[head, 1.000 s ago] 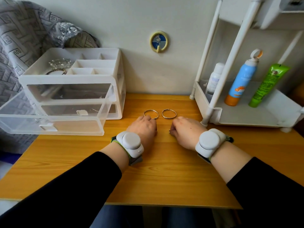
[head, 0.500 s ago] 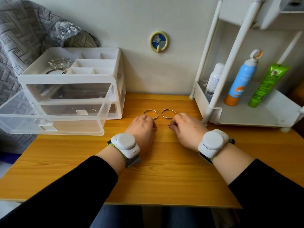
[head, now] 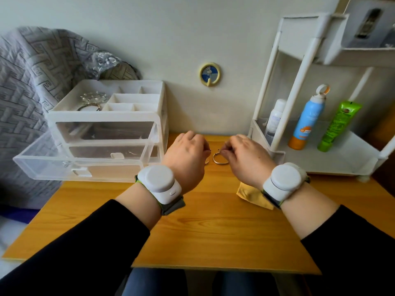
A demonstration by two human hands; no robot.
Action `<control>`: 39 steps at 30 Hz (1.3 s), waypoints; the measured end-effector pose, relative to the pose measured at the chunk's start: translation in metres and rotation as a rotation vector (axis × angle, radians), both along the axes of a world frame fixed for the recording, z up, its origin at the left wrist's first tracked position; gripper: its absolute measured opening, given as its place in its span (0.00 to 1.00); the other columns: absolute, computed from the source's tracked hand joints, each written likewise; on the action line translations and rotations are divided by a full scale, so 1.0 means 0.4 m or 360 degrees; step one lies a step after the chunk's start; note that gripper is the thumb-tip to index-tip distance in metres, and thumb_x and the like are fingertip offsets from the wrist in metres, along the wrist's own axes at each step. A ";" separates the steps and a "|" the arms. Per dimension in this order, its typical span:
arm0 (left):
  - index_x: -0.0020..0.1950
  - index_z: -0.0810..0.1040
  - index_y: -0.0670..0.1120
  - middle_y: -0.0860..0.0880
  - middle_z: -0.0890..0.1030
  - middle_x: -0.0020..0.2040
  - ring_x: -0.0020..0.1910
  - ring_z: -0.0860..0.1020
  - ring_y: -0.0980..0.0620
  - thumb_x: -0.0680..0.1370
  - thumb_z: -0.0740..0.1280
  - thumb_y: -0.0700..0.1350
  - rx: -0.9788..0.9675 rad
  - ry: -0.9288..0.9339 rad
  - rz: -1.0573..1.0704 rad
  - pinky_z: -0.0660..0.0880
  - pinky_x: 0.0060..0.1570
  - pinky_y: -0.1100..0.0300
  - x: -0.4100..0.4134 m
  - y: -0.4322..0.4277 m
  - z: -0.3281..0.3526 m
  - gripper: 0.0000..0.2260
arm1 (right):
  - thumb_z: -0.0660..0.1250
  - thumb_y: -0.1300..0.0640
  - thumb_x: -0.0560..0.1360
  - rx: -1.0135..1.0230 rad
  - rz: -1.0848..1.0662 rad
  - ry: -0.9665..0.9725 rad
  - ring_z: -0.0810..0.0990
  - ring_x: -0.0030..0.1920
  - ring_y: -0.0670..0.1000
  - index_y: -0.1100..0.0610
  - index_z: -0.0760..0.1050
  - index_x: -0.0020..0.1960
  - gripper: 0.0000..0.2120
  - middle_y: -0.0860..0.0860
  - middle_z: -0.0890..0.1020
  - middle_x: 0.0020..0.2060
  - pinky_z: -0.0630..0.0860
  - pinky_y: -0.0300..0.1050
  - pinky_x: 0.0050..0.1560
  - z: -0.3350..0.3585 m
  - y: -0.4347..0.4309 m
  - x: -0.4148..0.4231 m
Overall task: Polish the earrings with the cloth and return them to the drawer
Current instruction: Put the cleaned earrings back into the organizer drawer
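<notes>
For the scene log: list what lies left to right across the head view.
Grey quilted blanket → open clear drawer → left hand → hoop earring → right hand → white bottle → blue spray can → green tube.

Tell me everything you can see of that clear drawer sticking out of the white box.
It is a see-through, colourless plastic drawer, a rectangular tray with thin walls. It stands pulled well out of the white organizer toward the person, level, at the left of the wooden desk. A small whitish tab handle sits low on its front wall. I make out nothing inside. Neither hand touches it; the left hand is just to its right.
</notes>
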State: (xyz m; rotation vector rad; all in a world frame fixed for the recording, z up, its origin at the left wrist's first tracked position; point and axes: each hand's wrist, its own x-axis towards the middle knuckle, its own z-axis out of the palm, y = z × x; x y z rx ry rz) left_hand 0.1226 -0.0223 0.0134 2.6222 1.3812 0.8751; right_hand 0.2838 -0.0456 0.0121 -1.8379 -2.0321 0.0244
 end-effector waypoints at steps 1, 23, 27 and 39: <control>0.54 0.75 0.45 0.47 0.74 0.52 0.54 0.71 0.48 0.81 0.59 0.46 0.0041 -0.0022 0.0005 0.64 0.52 0.61 -0.008 -0.005 0.017 0.08 | 0.58 0.53 0.80 0.0023 -0.0004 0.0028 0.75 0.54 0.55 0.56 0.74 0.53 0.09 0.53 0.76 0.53 0.71 0.49 0.53 0.013 -0.003 -0.009; 0.51 0.78 0.46 0.49 0.76 0.50 0.52 0.74 0.48 0.79 0.62 0.47 -0.0224 0.0351 0.0353 0.67 0.49 0.59 -0.409 0.053 0.172 0.08 | 0.58 0.54 0.80 -0.0033 0.0489 -0.0324 0.74 0.58 0.54 0.54 0.74 0.54 0.09 0.52 0.75 0.57 0.67 0.47 0.55 0.181 0.055 -0.386; 0.52 0.80 0.48 0.48 0.80 0.52 0.51 0.75 0.49 0.78 0.64 0.49 -0.0376 0.0465 0.0334 0.68 0.48 0.61 -0.437 0.080 0.175 0.08 | 0.59 0.54 0.79 -0.0102 0.0520 -0.0487 0.76 0.55 0.54 0.51 0.76 0.50 0.08 0.50 0.79 0.54 0.70 0.47 0.57 0.176 0.090 -0.431; 0.51 0.82 0.48 0.51 0.83 0.50 0.50 0.78 0.49 0.77 0.65 0.49 -0.0583 0.0713 0.0209 0.74 0.54 0.55 -0.448 0.141 0.144 0.09 | 0.57 0.55 0.80 -0.0344 0.0563 -0.0814 0.75 0.57 0.53 0.51 0.75 0.56 0.10 0.49 0.77 0.55 0.67 0.51 0.62 0.157 0.146 -0.479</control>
